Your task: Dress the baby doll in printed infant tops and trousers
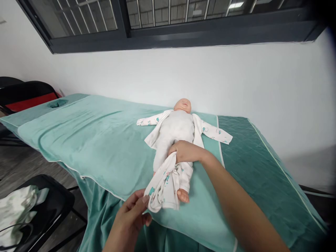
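A baby doll lies on its back on the green-covered bed, head toward the wall, in a white top lying open at the front with both sleeves spread out. White patterned pants are bunched over its lower legs, and one bare foot shows at the right hem. With thumb and fingers pinched, my left hand holds the lower left edge of the pants. My right hand is closed on the upper part of the pants, over the doll's thighs; some of its fingertips are hidden in the cloth.
The bed stands against a white wall below a barred window. At the lower left, a black chair bears white cloths. Another chair with a red part is at the far left.
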`<state>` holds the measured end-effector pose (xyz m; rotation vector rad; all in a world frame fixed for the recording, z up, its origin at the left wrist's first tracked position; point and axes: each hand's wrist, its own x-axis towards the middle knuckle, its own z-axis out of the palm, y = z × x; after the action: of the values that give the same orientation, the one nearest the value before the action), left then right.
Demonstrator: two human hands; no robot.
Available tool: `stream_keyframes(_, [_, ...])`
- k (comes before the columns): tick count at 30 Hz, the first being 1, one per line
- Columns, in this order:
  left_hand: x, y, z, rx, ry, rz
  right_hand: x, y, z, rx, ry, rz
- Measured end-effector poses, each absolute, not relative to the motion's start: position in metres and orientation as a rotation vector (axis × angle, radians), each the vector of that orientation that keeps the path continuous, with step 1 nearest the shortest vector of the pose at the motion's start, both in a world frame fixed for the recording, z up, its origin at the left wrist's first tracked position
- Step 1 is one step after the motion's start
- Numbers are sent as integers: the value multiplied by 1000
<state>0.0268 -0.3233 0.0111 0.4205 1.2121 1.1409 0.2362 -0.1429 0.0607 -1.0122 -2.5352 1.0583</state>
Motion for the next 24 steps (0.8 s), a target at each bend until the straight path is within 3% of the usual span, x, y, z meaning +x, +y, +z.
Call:
stream_keyframes(6, [17,-312,-1,488,1222,1112,232,-145,60,-1042,-2606,963])
stream_keyframes(12, [21,-303,20,730,1313,905,231,-146,58,-1062,-2670,863])
stream_keyframes(17, [5,-292,30,863,1025,628,230,-148,58,-1058,-2699,829])
stream_keyframes(24, [2,-265,25,1061,970,627,236,-147,59,-982,-2626,926])
